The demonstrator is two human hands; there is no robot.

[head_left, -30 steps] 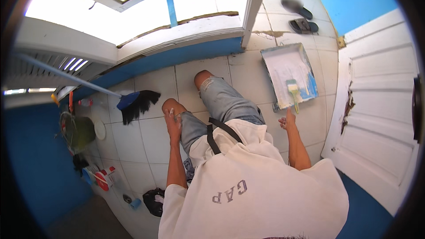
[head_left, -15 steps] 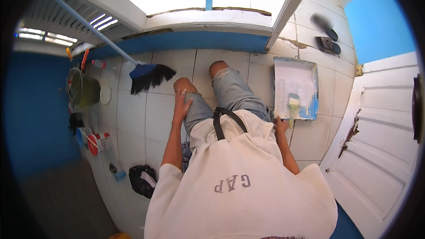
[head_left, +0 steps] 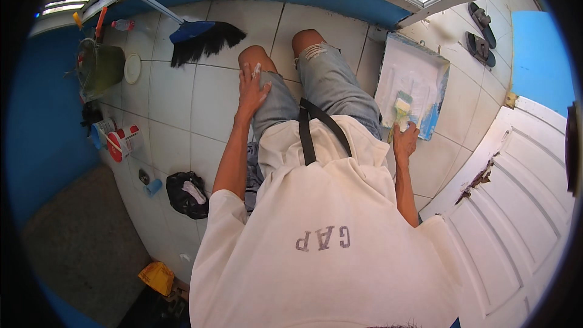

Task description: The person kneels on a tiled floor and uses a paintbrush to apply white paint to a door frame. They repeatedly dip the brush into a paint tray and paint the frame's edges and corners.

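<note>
My left hand (head_left: 251, 90) lies on my left thigh just behind the bare knee, fingers stretched out and apart, with white smears on them. A paint tray (head_left: 419, 61) sits on the floor to my right, coated in white paint with blue along its near right edge. Inside it a flat paintbrush (head_left: 402, 104) rests with bristles away from me and its handle toward me. My right hand (head_left: 405, 141) is at the tray's near edge, its fingers closed about the brush handle. Part of the handle is hidden behind the fingers.
A blue broom (head_left: 200, 33) leans at the far left. Near the left wall stand a bucket (head_left: 100, 70), a white and red tub (head_left: 124, 143) and a black plastic bag (head_left: 187, 195). Slippers (head_left: 480, 48) lie beyond the tray; a white panelled door (head_left: 516, 188) stands at right.
My right hand has moved from the tray's near left corner to the paintbrush handle. My left hand stays on my thigh. The view has tilted nearer to me.
</note>
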